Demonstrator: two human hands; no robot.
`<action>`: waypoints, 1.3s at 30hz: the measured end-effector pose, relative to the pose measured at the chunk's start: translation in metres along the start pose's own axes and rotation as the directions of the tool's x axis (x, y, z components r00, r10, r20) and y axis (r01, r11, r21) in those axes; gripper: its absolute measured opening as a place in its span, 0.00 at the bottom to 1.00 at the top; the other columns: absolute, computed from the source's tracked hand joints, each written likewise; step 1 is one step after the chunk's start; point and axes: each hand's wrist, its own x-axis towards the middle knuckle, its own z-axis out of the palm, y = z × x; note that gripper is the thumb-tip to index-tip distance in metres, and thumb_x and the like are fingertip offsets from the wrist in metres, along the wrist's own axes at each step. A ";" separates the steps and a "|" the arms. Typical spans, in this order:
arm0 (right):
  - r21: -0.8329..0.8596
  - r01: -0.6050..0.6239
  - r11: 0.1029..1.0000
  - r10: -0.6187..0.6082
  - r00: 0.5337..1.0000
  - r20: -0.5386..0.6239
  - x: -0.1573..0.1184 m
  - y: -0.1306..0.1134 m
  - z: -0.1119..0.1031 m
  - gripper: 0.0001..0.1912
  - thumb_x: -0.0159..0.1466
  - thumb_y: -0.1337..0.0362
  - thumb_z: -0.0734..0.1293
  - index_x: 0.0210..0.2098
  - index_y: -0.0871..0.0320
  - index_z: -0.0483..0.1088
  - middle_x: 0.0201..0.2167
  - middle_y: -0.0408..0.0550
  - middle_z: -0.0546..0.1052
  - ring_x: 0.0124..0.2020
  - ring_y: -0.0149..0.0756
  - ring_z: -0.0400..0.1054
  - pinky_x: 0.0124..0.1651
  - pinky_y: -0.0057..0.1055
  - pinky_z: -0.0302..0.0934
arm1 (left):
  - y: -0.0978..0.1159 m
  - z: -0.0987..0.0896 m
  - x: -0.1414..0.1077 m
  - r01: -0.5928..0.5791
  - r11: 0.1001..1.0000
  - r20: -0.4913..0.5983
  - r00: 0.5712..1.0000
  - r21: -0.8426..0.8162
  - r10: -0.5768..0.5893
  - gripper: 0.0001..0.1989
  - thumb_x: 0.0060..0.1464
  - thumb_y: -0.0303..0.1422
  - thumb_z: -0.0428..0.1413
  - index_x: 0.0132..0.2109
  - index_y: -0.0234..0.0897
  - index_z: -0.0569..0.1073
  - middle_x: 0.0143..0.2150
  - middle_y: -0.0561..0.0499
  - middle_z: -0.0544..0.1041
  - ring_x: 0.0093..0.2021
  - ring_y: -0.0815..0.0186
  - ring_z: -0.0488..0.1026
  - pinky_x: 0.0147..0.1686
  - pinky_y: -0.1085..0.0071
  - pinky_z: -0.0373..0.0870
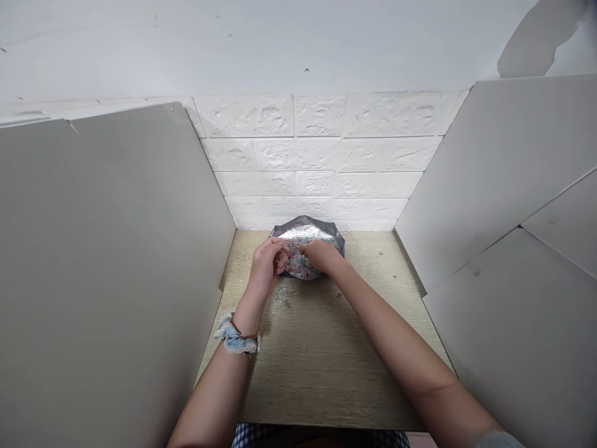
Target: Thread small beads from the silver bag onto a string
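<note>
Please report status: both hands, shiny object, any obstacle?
Left hand curled, right hand over shiny object. Object on table, by wall. Side panels not blocking hands.

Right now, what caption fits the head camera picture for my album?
Left hand and right hand at a shiny container of colourful bits, near a white wall.

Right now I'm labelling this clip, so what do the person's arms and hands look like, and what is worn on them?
The left hand and right hand are ungloved. A ruffled light-blue scrunchie with white, lacy-looking edging circles the left wrist. The right wrist is unadorned; a pale greyish sleeve edge shows farther up that arm. Any rings are too small to tell.
</note>
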 end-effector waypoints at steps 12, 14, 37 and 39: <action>-0.009 -0.032 0.999 0.033 0.998 0.045 0.002 -0.002 0.008 0.13 0.58 0.72 0.55 0.32 0.65 0.70 0.37 0.62 0.70 0.36 0.43 0.65 0.37 0.34 0.56 | -0.004 -0.002 0.001 -0.070 0.997 -0.005 0.998 0.025 0.070 0.05 0.41 0.32 0.52 0.24 0.34 0.65 0.16 0.57 0.60 0.18 0.75 0.58 0.20 0.77 0.55; 0.009 -0.037 0.999 0.037 0.999 0.035 0.003 -0.002 0.009 0.13 0.59 0.71 0.54 0.32 0.65 0.69 0.37 0.61 0.70 0.34 0.41 0.65 0.36 0.33 0.55 | -0.003 -0.001 0.001 -0.069 0.997 -0.005 0.998 0.022 0.069 0.06 0.40 0.32 0.52 0.23 0.33 0.65 0.16 0.57 0.59 0.19 0.75 0.58 0.21 0.77 0.57; 0.999 0.007 -0.037 -0.200 0.980 -0.014 -0.003 -0.004 -0.030 0.11 0.52 0.61 0.67 0.30 0.61 0.64 0.28 0.43 0.68 0.27 0.25 0.64 0.35 0.27 0.61 | -0.015 -0.004 0.010 -0.107 0.857 0.069 0.994 0.503 0.084 0.13 0.45 0.38 0.53 0.31 0.31 0.73 0.26 0.51 0.71 0.27 0.71 0.63 0.29 0.75 0.58; 1.000 0.003 -0.030 -0.199 0.980 -0.009 -0.002 -0.004 -0.029 0.11 0.53 0.60 0.66 0.31 0.61 0.64 0.28 0.43 0.68 0.28 0.25 0.64 0.35 0.26 0.61 | -0.015 -0.005 0.010 -0.106 0.840 0.072 0.994 0.533 0.079 0.13 0.45 0.38 0.52 0.30 0.30 0.73 0.25 0.51 0.70 0.27 0.71 0.62 0.29 0.75 0.58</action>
